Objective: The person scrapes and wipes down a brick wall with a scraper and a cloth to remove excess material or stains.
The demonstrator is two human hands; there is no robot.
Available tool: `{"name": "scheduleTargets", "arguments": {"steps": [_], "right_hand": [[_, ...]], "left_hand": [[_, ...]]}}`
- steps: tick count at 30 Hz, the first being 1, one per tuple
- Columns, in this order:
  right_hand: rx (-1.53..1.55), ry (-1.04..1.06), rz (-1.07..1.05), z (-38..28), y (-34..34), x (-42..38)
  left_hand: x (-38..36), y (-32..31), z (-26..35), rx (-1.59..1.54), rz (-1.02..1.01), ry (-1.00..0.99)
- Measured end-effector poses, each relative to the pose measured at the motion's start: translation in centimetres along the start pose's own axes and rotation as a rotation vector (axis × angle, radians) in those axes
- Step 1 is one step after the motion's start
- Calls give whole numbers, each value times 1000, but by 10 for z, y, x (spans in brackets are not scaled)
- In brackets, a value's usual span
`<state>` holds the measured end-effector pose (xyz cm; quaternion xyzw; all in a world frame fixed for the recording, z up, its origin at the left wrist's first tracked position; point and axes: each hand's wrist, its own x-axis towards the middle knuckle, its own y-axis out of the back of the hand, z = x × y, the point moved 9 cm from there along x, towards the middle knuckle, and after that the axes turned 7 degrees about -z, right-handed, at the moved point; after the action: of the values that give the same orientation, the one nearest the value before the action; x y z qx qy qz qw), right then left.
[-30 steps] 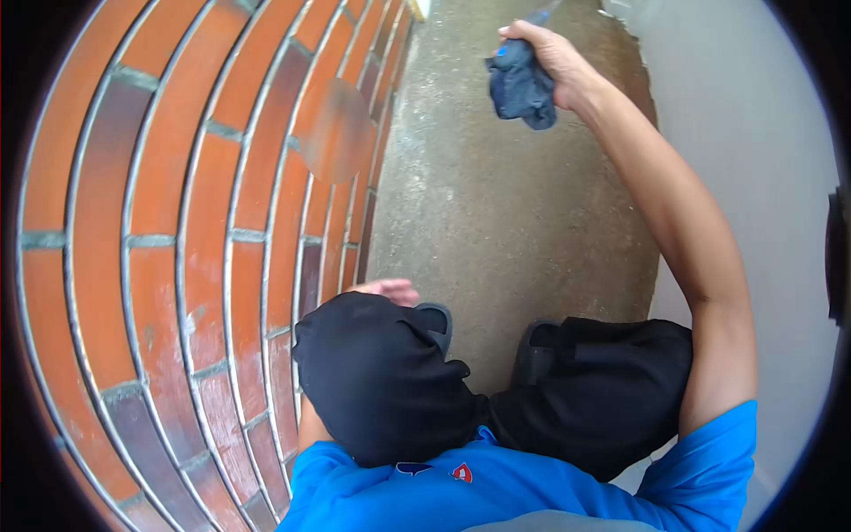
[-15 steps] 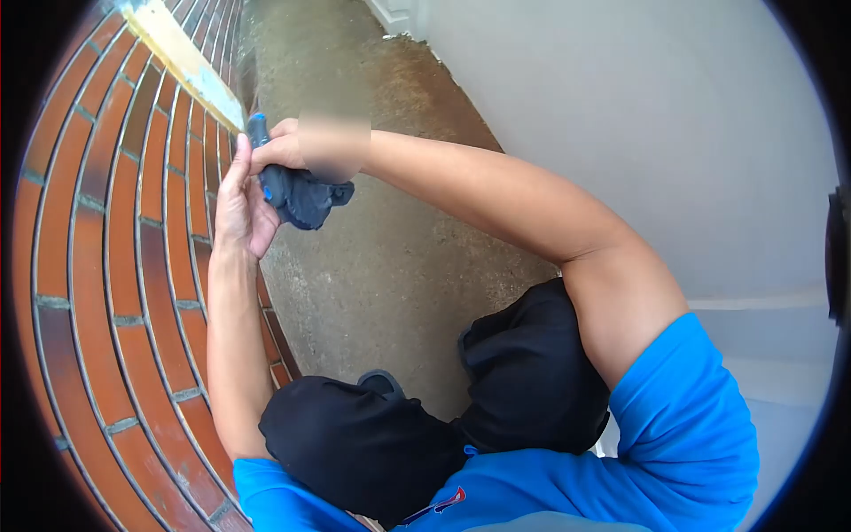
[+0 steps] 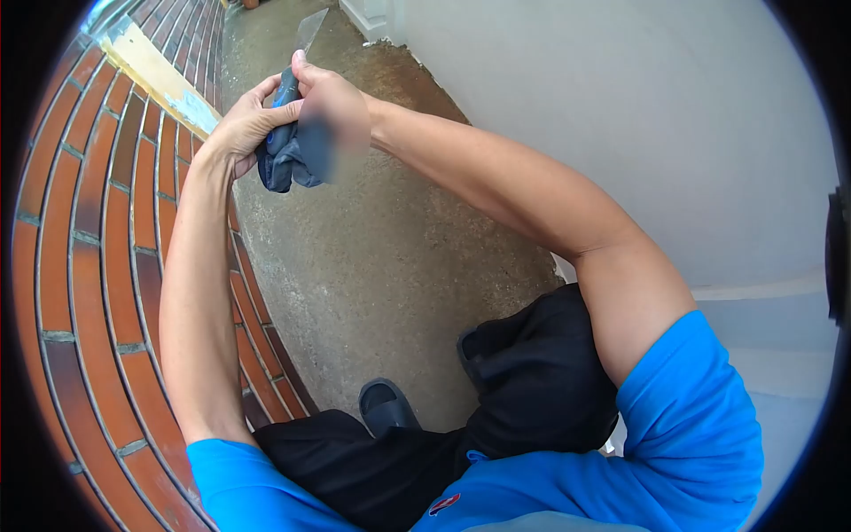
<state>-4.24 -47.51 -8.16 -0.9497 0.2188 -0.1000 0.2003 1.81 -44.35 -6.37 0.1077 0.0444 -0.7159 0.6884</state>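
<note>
A putty knife [image 3: 285,89] with a dark, blue-marked handle is held between both hands, its flat blade [image 3: 310,30] pointing up and away. My left hand [image 3: 241,127] pinches the handle from the left, thumb and fingers closed on it. From the other side, my right hand [image 3: 330,96] grips the same handle with its thumb near the blade end; part of this hand is blurred. A crumpled dark cloth [image 3: 282,168] hangs below the handle, against the hands. Which fingers hold the cloth is hidden.
A brick wall [image 3: 124,275] runs close on the left, with a pale, paint-marked board [image 3: 160,71] along it. To the right stands a light grey wall [image 3: 603,115]. Concrete floor [image 3: 355,266] lies between them, under my slippers [image 3: 386,406].
Both hands have moved up and away from me. The putty knife's blade has come into view, and my left hand has gone from open palm to closed on the handle.
</note>
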Motion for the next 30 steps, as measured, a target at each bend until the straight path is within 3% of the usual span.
{"name": "scheduleTargets", "arguments": {"steps": [3, 4, 7, 10, 12, 13, 14, 17, 21, 27, 30], "right_hand": [[-745, -220, 85, 0, 24, -10], [-792, -385, 127, 8, 31, -14], [-1474, -372, -55, -11, 23, -14], [-1575, -364, -371, -15, -10, -19], [-1612, -350, -413, -30, -42, -38], [-1653, -293, -369, -42, -58, -55], [-1660, -268, -340, -52, -72, -76], [-1600, -220, -243, -88, -97, -151], [-1569, 144, 139, -127, -94, -269], [-1794, -349, 271, -167, -125, -398], [-1972, -369, 280, -208, -137, -407]], "left_hand": [[7, 1, -33, -7, -56, -104], [8, 10, -52, 44, 16, -15], [12, 41, -102, 327, 218, 8], [14, 53, -136, 688, 256, 37], [28, 66, -165, 881, 227, 1], [24, 57, -160, 989, 173, 57], [26, 60, -165, 1110, 219, -58], [16, 42, -155, 1240, 148, 129], [20, 34, -146, 1408, 204, 116], [22, 33, -147, 1411, 304, -26], [22, 21, -146, 1413, 253, -61]]}}
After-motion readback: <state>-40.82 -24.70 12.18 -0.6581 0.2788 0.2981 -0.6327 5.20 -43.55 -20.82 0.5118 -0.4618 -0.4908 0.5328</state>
